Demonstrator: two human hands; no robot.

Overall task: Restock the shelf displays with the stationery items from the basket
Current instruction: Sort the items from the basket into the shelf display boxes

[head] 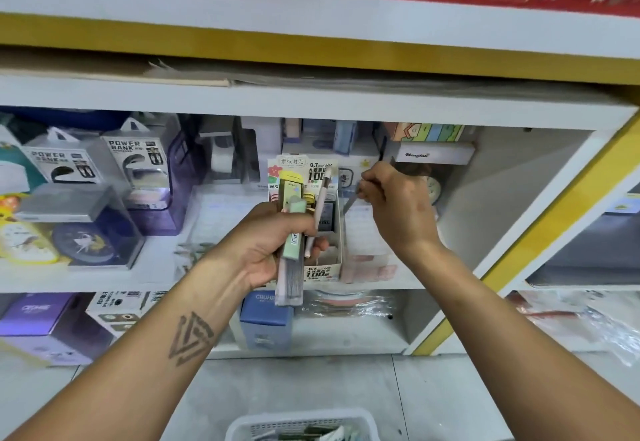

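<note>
My left hand grips a bundle of slim stationery packs, pale green and grey, plus a white pen, held upright in front of the shelf. Behind it stands a white cardboard display box printed "0.7 mm HB 100", sitting on the middle shelf. My right hand pinches one thin grey pack and holds it slanted at the box's upper right corner. The white plastic basket with more stationery sits on the floor at the bottom edge of the view.
Boxed power banks and clocks fill the shelf's left side. A white "Henglue" box sits behind my right hand. A blue box stands on the lower shelf. A yellow-edged shelf post slants at the right.
</note>
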